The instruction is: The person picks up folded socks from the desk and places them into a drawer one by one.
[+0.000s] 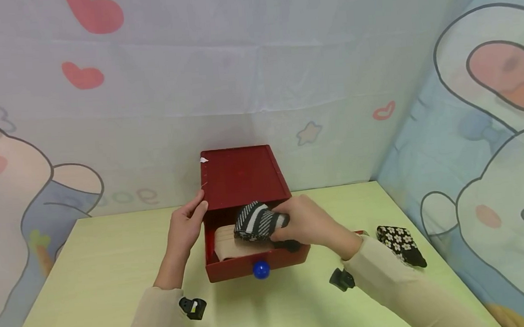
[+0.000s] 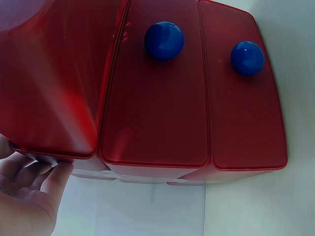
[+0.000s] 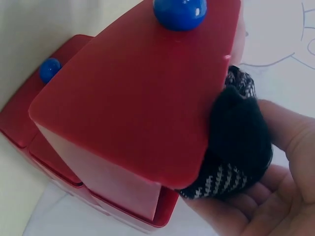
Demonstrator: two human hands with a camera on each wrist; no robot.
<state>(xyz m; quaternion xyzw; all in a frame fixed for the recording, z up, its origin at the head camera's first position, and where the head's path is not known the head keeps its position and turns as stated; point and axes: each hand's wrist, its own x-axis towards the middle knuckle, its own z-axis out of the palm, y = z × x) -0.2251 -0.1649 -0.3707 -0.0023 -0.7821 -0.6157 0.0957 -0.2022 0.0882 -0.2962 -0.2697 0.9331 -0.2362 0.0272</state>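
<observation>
A red drawer cabinet [image 1: 242, 177] stands against the back wall with its top drawer [image 1: 232, 273] pulled out. My left hand [image 1: 184, 223] grips the cabinet's left edge near the top front corner; its fingers [image 2: 56, 182] lie along the side wall. Folded black-and-white patterned socks [image 1: 254, 223] are pinched between the thumb and fingers of my right hand [image 1: 306, 223], over the right part of the open drawer. Their plain dark section [image 3: 241, 140] faces the right wrist camera. Beige folded socks [image 1: 226, 243] lie inside the drawer on the left, partly covered by the patterned ones.
Black socks with pale flowers [image 1: 400, 245] lie on the yellow-green table [image 1: 115, 262] to the right. A small reddish thing [image 1: 361, 232] shows partly behind my right forearm. A blue knob [image 1: 261, 270] sticks out from the drawer front; two lower drawers have knobs [image 2: 164, 41] too.
</observation>
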